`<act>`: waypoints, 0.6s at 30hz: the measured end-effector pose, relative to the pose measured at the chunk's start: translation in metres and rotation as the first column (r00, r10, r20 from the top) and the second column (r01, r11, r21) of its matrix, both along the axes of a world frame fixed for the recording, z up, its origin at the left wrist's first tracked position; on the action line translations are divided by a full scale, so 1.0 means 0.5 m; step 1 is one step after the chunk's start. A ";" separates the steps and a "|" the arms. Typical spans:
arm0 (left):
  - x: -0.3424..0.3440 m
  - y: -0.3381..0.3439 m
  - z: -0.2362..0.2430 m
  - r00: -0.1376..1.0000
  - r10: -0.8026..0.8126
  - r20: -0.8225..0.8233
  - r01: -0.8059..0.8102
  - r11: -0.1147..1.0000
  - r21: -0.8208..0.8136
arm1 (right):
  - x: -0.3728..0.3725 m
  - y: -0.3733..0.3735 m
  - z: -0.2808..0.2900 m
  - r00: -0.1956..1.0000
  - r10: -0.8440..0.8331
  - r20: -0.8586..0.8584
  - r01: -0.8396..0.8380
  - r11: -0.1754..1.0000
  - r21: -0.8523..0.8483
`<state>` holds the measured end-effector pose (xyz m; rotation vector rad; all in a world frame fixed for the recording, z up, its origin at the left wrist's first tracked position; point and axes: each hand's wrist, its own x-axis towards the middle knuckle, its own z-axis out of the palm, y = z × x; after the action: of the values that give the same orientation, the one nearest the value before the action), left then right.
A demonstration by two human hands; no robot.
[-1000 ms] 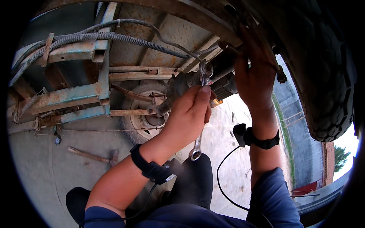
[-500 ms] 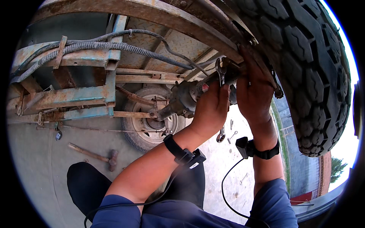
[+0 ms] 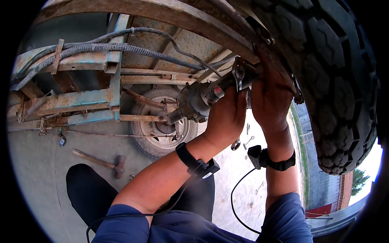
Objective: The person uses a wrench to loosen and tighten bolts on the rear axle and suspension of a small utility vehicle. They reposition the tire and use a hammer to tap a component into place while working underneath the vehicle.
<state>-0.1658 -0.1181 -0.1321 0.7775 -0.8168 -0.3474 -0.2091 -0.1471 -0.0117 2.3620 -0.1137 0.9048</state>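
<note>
A shiny combination wrench [image 3: 239, 84] is pinched in my left hand [image 3: 227, 111], whose fingers are closed on its shank. One end of the wrench rises against the dark metal bracket [image 3: 242, 64] beside the axle; the other end shows below the hand. My right hand [image 3: 272, 103] reaches up between that bracket and the big tyre [image 3: 324, 73]. Its fingertips are hidden among the dark metal parts, so I cannot tell what they hold. Left of my left hand is the greasy axle housing [image 3: 194, 101] with a red mark on it.
A rusty frame rail [image 3: 182, 15] crosses overhead, with corrugated hose [image 3: 133, 49] strung below it. Another wheel [image 3: 139, 133] stands behind. On the ground lie a hammer [image 3: 118, 167] and a small wrench [image 3: 250, 141]. Cables hang from the straps on both wrists.
The wrench has shifted, and its upper end now sits up against the bracket, with less of its lower end showing. My right hand stays nearly in place. The view has shifted slightly.
</note>
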 end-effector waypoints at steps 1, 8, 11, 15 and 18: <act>-0.001 -0.002 -0.001 0.998 0.057 0.027 -0.056 0.998 -0.012 | 0.004 0.000 0.004 1.000 -0.001 -0.007 0.001 0.999 -0.037; 0.026 0.027 0.022 0.993 0.081 0.087 -0.087 0.994 0.061 | 0.008 0.011 0.003 0.997 -0.081 -0.019 0.082 0.997 0.016; 0.056 0.028 0.033 0.991 0.095 0.096 -0.098 0.995 0.025 | 0.002 -0.018 0.004 1.000 0.013 -0.015 -0.015 0.997 -0.079; 0.090 0.065 0.048 0.959 -0.273 -0.069 0.280 0.951 0.128 | -0.017 -0.065 0.013 0.999 0.019 -0.038 -0.025 0.987 -0.158; 0.133 0.085 0.055 0.919 -0.383 -0.092 0.393 0.906 0.155 | 0.017 -0.006 0.003 1.000 -0.021 0.002 0.021 1.000 0.000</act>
<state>-0.0993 -0.0757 -0.1046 0.7564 -0.8932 -0.8032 -0.2004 -0.1500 -0.0102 2.3559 -0.1392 0.8977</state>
